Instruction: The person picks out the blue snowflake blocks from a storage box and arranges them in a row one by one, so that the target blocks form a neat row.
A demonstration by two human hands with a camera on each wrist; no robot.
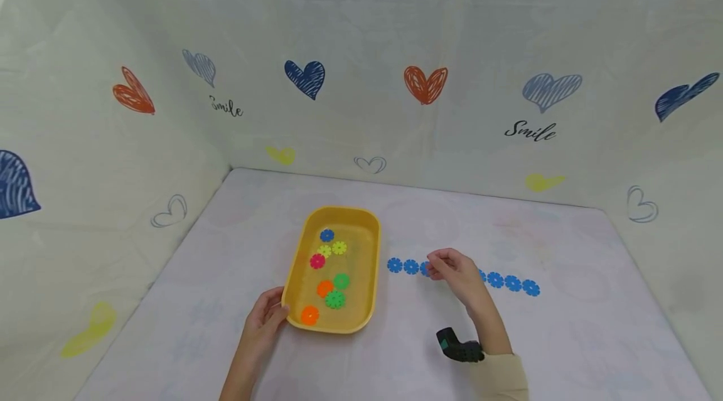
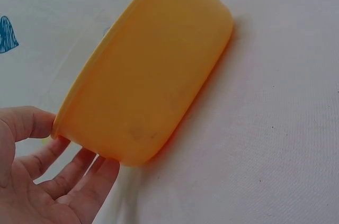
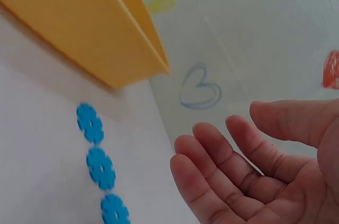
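A yellow plastic tub [image 1: 361, 256] stands on the table with several colored snowflake discs inside. My left hand [image 1: 265, 316] grips its near left corner, thumb at the rim and fingers against the outer wall [image 2: 143, 70]. To the right of the tub runs a row of blue snowflake discs [image 1: 411, 267]. My right hand [image 1: 459, 274] hovers over the middle of that row and hides some of its discs in the head view. Its palm and loosely bent fingers [image 3: 188, 176] hold nothing in the right wrist view, beside the blue discs [image 3: 96, 173].
Inside the tub lie a blue disc [image 1: 327, 235], a red disc [image 1: 317, 261], and yellow, orange and green ones. A black wrist device [image 1: 460, 347] sticks out from the right forearm. Behind the table hangs a pale sheet [image 1: 361, 118] printed with hearts.
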